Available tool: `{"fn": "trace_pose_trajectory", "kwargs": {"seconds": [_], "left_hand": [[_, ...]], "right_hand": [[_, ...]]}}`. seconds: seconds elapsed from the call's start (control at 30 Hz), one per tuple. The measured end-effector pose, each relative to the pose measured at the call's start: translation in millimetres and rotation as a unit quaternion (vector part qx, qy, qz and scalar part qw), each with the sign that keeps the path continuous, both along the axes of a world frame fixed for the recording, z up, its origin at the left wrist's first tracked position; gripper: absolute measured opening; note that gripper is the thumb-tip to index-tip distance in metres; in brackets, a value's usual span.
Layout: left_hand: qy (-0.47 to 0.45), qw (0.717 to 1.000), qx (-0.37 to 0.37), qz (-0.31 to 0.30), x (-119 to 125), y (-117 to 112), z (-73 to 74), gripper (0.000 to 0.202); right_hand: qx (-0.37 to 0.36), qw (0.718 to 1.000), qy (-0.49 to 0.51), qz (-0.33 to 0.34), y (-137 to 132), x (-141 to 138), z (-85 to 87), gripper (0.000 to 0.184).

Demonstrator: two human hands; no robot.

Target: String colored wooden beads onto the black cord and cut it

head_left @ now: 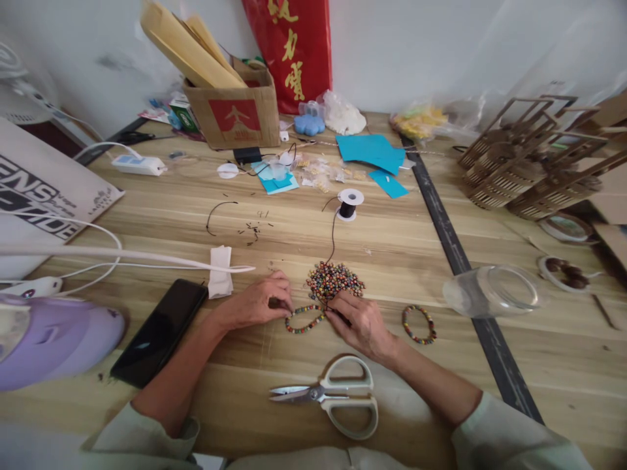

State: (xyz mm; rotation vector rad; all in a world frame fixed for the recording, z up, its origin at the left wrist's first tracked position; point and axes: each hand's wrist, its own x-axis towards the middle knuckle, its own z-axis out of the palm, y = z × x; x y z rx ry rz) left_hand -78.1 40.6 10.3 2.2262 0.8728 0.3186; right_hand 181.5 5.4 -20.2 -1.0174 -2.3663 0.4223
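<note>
A strand of coloured beads (304, 320) curves across the wooden table (392, 248) between my two hands. My left hand (258, 301) pinches the strand's left end, fingers closed. My right hand (360, 321) pinches the right end beside a pile of loose coloured beads (334, 281). A dark cord (334, 235) runs from the strand up to a black spool (349, 203).
A finished bead bracelet (419, 324) lies right of my right hand. White-handled scissors (333, 395) sit near the front edge, a black phone (160, 329) at left, a tipped clear jar (492, 291) at right. A cardboard box (234, 108), blue paper (371, 150) and wooden racks (529, 163) stand behind.
</note>
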Motion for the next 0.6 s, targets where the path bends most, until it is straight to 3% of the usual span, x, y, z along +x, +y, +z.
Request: {"fn": "trace_pose_trajectory", "kwargs": {"seconds": [0.33, 0.6], "left_hand": [[-0.010, 1.000, 0.013, 0.009, 1.5, -1.0, -1.4, 0.012], [-0.009, 1.000, -0.020, 0.000, -1.9, -0.5, 3.8, 0.012]], "right_hand": [[-0.005, 1.000, -0.003, 0.003, -0.3, 0.1, 0.9, 0.018], [0.003, 1.000, 0.004, 0.004, -0.3, 0.0, 0.5, 0.018]]}}
